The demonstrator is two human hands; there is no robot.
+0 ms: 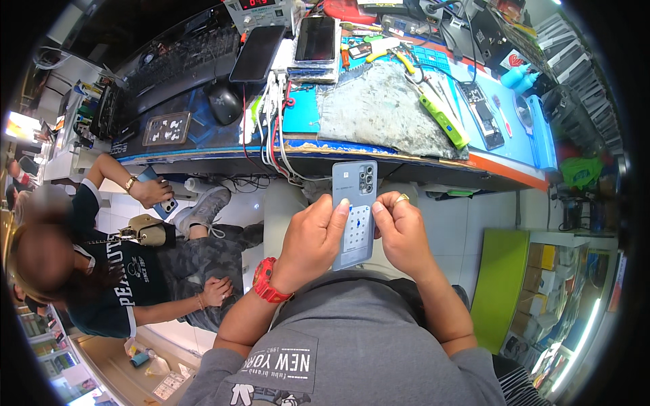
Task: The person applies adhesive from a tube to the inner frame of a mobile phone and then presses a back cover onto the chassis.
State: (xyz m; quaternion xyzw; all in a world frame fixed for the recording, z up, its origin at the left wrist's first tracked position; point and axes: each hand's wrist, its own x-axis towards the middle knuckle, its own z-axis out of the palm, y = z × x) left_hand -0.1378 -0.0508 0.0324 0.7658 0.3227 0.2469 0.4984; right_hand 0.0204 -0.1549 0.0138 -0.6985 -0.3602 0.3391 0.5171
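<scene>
A light blue-grey smartphone [352, 186] is held upright over my lap, its back with the camera lenses facing me. A pale sticker [357, 230] with rows of dots covers the lower part of that back. My left hand [315, 233], with a red watch at the wrist, grips the phone's left edge, thumb lying on the back near the sticker. At the right edge, my right hand [403, 227], wearing a ring, has its fingers curled and its thumb against the phone beside the sticker's upper corner. Its fingertips are partly hidden.
Ahead runs a workbench with a grey mat [379, 108], a green knife-like tool [443, 120], an opened phone [482, 115], two dark-screened phones, cables and a mouse [225, 103]. At left sits another person [135, 271] holding a blue phone [164, 203]. A green-sided shelf [497, 287] stands right.
</scene>
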